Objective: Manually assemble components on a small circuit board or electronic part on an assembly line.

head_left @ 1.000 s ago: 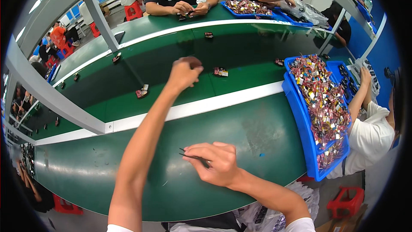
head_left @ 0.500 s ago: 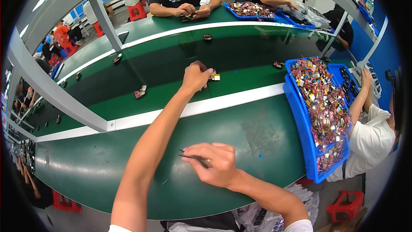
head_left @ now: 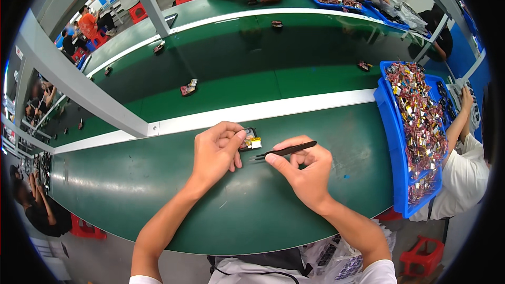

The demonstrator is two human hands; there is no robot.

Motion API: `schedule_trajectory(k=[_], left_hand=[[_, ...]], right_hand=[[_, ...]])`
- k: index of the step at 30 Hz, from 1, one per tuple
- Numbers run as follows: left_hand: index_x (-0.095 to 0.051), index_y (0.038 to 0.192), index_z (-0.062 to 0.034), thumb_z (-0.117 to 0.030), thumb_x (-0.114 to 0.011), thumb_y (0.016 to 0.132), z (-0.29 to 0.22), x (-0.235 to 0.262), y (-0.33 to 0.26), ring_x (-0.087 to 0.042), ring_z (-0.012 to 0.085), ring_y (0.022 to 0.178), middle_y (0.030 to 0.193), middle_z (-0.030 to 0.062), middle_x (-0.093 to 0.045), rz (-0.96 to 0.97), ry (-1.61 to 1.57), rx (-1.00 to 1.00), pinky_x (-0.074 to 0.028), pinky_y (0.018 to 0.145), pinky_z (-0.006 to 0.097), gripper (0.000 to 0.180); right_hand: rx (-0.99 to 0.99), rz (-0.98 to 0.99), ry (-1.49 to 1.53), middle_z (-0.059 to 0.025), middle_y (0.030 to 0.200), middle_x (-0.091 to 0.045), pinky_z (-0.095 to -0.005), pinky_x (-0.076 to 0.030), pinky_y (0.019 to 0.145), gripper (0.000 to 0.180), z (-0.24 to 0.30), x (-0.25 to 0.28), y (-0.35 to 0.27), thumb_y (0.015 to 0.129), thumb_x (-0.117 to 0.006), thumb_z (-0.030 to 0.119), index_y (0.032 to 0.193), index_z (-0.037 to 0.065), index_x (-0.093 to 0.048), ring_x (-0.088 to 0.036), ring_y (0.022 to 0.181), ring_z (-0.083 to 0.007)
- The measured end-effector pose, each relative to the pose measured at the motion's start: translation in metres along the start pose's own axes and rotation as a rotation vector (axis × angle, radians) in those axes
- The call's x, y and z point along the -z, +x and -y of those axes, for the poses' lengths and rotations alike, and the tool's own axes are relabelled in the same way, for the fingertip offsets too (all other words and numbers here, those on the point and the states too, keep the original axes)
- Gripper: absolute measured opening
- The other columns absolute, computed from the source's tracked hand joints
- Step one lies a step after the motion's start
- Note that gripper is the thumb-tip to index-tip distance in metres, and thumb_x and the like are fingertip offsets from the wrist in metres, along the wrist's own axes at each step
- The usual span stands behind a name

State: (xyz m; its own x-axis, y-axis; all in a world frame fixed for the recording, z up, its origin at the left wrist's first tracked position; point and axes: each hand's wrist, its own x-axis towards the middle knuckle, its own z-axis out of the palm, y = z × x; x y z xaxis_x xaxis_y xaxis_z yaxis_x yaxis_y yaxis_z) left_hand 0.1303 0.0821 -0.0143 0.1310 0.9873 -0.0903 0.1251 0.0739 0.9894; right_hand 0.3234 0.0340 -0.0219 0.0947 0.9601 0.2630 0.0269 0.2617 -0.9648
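My left hand [head_left: 218, 150] pinches a small dark electronic assembly [head_left: 249, 138] over the green worktop [head_left: 173, 194]. A shiny yellow-and-white part, perhaps a small battery, shows on its near side; my fingers cover its left portion. In my right hand [head_left: 307, 171] are black tweezers [head_left: 286, 150], held like a pen. Their tips point left toward the assembly, just short of it and slightly below. Whether the tips are pressed together is hard to make out.
Beyond a white rail [head_left: 289, 105] lies a dark green belt [head_left: 236, 68] with several similar assemblies [head_left: 189, 87] spaced along it. At right, a blue tray [head_left: 393, 142] is heaped with small wired parts [head_left: 418, 110]. A grey metal post [head_left: 89, 84] slants at left. Co-workers sit across and at right.
My left hand has drawn back from the belt to the worktop, bringing an assembly with it. My right hand has moved up and right, bringing the tweezers beside the assembly. The view has shifted.
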Motion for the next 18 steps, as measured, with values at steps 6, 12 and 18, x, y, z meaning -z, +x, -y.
schedule_trajectory(k=[6,12,18], left_hand=[[-0.065,0.107,0.0098,-0.005,-0.064,0.099,0.002,0.001,-0.019,-0.062,0.0119,0.05,0.079,0.0115,-0.069,-0.029,-0.019,-0.083,-0.045,0.041,0.024,0.017],[-0.066,0.108,0.0094,-0.005,-0.064,0.099,0.007,-0.004,-0.022,-0.062,0.0104,0.052,0.08,0.012,-0.071,0.008,-0.008,-0.135,-0.046,0.043,0.023,0.017],[-0.066,0.108,0.0093,-0.004,-0.064,0.099,0.008,-0.006,-0.024,-0.062,0.0103,0.052,0.081,0.0115,-0.072,0.004,-0.003,-0.155,-0.046,0.043,0.022,0.017]], right_hand=[[0.022,-0.008,-0.039,0.0035,0.073,-0.063,-0.0185,-0.026,0.044,0.017,-0.004,0.001,0.001,0.082,-0.083,0.0,0.095,-0.001,-0.072,-0.039,0.05,0.0028],[0.054,-0.012,-0.104,0.0062,0.062,-0.056,-0.0196,-0.023,0.044,0.017,-0.006,0.0,-0.001,0.082,-0.084,0.001,0.095,0.002,-0.073,-0.037,0.047,0.0027],[0.11,-0.013,-0.192,0.008,0.055,-0.05,-0.02,-0.021,0.044,0.017,-0.009,0.0,-0.001,0.081,-0.084,0.001,0.095,0.003,-0.073,-0.036,0.045,0.0025]])
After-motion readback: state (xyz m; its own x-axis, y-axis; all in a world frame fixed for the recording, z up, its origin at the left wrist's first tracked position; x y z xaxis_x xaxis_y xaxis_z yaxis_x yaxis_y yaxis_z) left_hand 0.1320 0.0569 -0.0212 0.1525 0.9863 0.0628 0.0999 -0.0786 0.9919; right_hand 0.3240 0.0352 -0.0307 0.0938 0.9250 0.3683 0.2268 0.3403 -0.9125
